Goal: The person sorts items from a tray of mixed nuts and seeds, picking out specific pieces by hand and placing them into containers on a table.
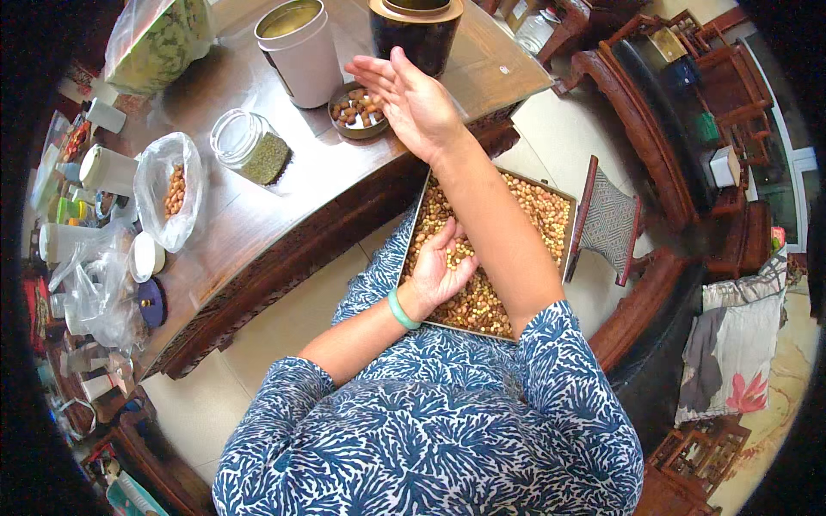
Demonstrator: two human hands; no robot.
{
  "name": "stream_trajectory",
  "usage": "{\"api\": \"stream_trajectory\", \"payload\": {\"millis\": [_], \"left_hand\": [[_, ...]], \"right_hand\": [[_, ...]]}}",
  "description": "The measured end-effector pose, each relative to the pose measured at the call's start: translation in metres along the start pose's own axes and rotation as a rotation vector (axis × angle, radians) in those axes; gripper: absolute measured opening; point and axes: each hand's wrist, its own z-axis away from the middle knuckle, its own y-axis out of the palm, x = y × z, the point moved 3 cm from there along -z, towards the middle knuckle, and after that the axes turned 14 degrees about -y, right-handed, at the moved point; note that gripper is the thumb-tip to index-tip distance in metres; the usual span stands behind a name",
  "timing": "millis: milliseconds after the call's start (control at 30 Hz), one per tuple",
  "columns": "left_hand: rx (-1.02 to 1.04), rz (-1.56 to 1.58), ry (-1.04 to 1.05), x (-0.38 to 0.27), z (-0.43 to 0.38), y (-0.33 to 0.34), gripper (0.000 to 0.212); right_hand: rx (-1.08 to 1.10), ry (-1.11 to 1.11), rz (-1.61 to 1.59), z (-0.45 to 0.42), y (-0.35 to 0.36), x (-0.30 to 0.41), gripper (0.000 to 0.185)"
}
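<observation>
A rectangular tray [572,240] of mixed beans and nuts rests on my lap. Inside it, my left hand [433,267], with a pale green bangle [401,309] at the wrist, is cupped palm up around some yellow beans [459,250]. My right forearm crosses above the tray and hides part of its contents. Stretched towards the table, my right hand [419,106] has its thumb apart from its fingers, and I see nothing held in it. The fingers are beside and partly over a small round dark dish [361,133] of brown nuts [357,108].
On the wooden table [213,271] stand a white canister [303,64], a dark container [416,39], a tilted jar of green beans [255,148] and a plastic bag with peanuts [169,226]. A wrapped watermelon piece [158,48] lies behind. A woven stool [606,219] is at right.
</observation>
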Motion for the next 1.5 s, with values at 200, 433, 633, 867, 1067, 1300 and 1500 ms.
{"api": "stream_trajectory", "payload": {"millis": [200, 433, 633, 867, 1067, 1300, 1500], "left_hand": [[0.025, -0.011, 0.041, 0.006, 0.004, 0.028, 0.048], [0.197, 0.028, 0.016, 0.002, 0.002, 0.021, 0.047], [0.327, 0.051, -0.053, 0.000, 0.001, 0.020, 0.050], [0.222, -0.060, -0.060, 0.001, 0.002, 0.010, 0.071], [0.196, -0.067, -0.041, 0.001, 0.001, 0.009, 0.066], [0.264, -0.070, 0.022, -0.003, 0.002, 0.009, 0.049], [0.151, 0.005, -0.017, -0.002, 0.000, 0.007, 0.042]], "right_hand": [[0.134, -0.105, 0.132, 0.012, -0.009, 0.033, 0.044], [0.092, 0.042, 0.934, 0.114, -0.037, 0.082, 0.025], [0.307, -0.173, 1.437, 0.190, -0.043, 0.073, 0.021], [0.320, -0.273, 1.581, 0.203, -0.047, 0.060, 0.018], [0.410, -0.272, 1.738, 0.203, -0.049, 0.054, 0.015], [0.112, -0.130, 1.298, 0.189, -0.046, 0.066, 0.012], [0.031, -0.271, 1.217, 0.129, -0.036, 0.071, 0.014]]}}
